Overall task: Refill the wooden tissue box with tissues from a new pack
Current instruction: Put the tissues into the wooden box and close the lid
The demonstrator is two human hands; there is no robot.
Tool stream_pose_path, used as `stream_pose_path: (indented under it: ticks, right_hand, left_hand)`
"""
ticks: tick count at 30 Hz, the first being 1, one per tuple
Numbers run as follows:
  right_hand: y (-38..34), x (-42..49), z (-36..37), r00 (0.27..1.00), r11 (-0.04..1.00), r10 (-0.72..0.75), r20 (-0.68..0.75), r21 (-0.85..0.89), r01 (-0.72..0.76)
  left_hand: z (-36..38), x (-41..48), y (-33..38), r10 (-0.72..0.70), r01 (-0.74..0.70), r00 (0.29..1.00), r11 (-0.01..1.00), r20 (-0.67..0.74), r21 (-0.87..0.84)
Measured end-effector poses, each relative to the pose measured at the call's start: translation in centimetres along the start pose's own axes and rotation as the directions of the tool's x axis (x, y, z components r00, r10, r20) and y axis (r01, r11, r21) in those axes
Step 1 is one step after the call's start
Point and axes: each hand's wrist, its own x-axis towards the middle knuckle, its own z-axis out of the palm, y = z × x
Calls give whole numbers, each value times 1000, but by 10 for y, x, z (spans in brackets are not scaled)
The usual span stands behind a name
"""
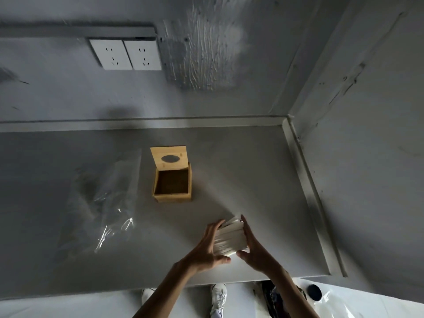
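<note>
A square wooden tissue box (172,196) stands open and empty in the middle of the grey table. Its lid (169,159), with an oval slot, tilts up at the far side. Nearer to me, a white stack of tissues (230,238) is held between both hands, just above the table. My left hand (210,247) grips the stack's left side, with the thumb underneath at the near edge. My right hand (254,246) grips the right side, fingers along the stack. The stack is well short of the box.
A clear plastic wrapper (107,198) lies flat on the table at the left. The table (263,180) sits in a corner, walls behind and to the right. Two wall sockets (125,55) are behind it. White shoes (219,294) and a dark round object (314,292) are on the floor.
</note>
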Motion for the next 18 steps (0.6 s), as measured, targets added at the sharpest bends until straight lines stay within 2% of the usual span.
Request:
stream_pose_path:
  ticks: [3,8,12,15,18]
  right_hand:
    - [4,0,-2,1000,999,-7,-2,42,7]
    - [6,3,-11,1000,994,-27,-1,109,27]
    - [7,6,-14,998,997,-61,18,52,60]
    - [9,11,-16,999,1000,-25,39,4,25]
    - [9,9,-19,1000,1000,21,-7,-24,-21]
  left_hand:
    - [4,-1,-2,32,-32,999,998,8,49]
    - [1,-6,-9,136,-133,991,955,4,267]
    - [-7,-4,-10,127,-118,992,950,-13,290]
    - [-10,-1,-14,129,-127,992,941,13,313]
    - [-11,1,-15,139,-129,990,944,-11,304]
